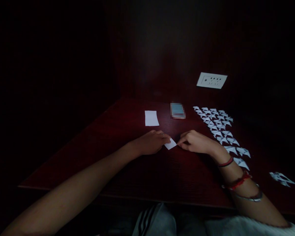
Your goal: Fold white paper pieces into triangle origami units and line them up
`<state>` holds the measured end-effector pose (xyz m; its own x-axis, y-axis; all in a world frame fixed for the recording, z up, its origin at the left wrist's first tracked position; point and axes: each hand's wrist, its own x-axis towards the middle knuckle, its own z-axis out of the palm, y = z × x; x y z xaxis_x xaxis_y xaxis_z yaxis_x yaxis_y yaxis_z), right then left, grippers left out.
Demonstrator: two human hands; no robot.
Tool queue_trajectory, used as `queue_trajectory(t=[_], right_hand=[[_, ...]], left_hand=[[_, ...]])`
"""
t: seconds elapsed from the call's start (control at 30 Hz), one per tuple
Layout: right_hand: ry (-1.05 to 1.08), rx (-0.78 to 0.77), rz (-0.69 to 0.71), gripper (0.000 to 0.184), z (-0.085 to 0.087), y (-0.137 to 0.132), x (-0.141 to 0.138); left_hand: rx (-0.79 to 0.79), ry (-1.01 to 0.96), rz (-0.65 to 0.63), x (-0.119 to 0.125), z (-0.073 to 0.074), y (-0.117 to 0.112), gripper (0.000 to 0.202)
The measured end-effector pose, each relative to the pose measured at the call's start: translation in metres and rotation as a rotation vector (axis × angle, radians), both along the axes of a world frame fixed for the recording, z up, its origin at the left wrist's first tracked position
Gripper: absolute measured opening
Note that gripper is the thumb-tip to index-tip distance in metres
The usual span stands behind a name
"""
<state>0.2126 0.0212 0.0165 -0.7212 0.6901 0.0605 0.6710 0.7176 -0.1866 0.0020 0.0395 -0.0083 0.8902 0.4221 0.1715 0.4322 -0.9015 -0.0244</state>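
Paper [171, 144] lies under left hand [152, 142], by right hand [196, 141]; can't tell if they pinch. Folded shapes [217, 133] look done; 1 flat sheet [151, 118] left.

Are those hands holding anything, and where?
The left hand holds the small paper at its left side; the right hand is at its right corner, grip unclear.

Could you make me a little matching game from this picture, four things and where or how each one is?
1. Outlet
2. Loose sheet
3. Left hand
4. Right hand

A. At the small paper's right corner
B. On the wall
C. Wearing a ring
D. Lying beyond the left hand

Pairs: 1-B, 2-D, 3-C, 4-A
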Motion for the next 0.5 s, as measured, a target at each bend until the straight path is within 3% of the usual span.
queue_trajectory(t=[0.13,0.5], right_hand=[[0.008,0.082,-0.008,0.023,-0.002,0.002,-0.002],[-0.011,-0.01,0.053,0.024,-0.005,0.004,-0.004]], left_hand=[[-0.002,-0.005,-0.017,0.001,-0.001,0.001,0.033],[-0.149,-0.003,0.007,-0.008,0.003,0.012,0.039]])
